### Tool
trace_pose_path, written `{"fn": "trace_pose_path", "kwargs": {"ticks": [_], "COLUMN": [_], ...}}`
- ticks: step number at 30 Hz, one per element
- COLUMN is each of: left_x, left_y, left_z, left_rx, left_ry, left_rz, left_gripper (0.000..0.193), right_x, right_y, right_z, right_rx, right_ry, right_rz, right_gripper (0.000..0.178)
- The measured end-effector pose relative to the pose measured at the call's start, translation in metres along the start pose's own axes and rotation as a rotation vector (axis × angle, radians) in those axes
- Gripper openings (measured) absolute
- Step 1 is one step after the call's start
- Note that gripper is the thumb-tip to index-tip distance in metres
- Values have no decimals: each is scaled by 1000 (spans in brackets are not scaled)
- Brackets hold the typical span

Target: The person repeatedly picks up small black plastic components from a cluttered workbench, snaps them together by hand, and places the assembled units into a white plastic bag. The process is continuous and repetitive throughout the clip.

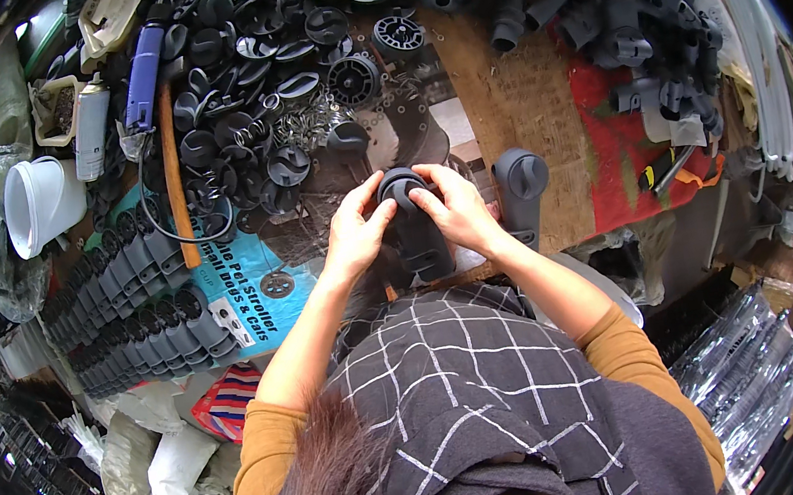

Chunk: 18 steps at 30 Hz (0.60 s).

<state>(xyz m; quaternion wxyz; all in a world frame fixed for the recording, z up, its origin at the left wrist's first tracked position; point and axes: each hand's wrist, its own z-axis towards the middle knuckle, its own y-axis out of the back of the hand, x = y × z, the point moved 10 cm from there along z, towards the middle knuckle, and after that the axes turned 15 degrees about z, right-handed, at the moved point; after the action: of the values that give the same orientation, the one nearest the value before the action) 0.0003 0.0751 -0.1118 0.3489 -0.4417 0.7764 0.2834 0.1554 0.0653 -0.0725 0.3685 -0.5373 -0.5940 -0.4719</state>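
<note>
My left hand [361,224] and my right hand [456,208] close round the round top of a black plastic fitting [424,244] at the bench edge in front of me. Both thumbs press on its round ridged cap [400,188], with the fingers curled about the rim. The fitting's long body points down toward my lap. Just right of my right hand lies a similar fitting with a knob [522,183]. Beyond my hands sits a loose black round knob [348,140], next to a heap of metal springs [312,119].
Black knobs [288,167] pile up at the back. Finished-looking fittings stand in rows [135,255] at left, near a blue printed sheet [247,276]. A white bucket [45,206], a spray can [92,131] and a blue power screwdriver [143,76] are at left; black tube joints [621,22] heap at right.
</note>
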Motion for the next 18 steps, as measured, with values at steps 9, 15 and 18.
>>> {"fn": "trace_pose_path", "kwargs": {"ticks": [9,15,18], "left_x": [-4,-19,-19], "left_y": [1,-11,-10], "left_z": [6,24,29], "left_rx": [10,165,156], "left_ry": [-74,-183,-151], "left_rz": [154,535,510], "left_gripper": [51,58,58], "right_x": [-2,-25,-28], "right_y": [-3,-5,-6], "right_z": [9,19,25], "right_rx": [71,119,118], "right_ry": [61,-144,-206], "right_rz": [-107,-35,-39], "right_gripper": [35,36,40]}}
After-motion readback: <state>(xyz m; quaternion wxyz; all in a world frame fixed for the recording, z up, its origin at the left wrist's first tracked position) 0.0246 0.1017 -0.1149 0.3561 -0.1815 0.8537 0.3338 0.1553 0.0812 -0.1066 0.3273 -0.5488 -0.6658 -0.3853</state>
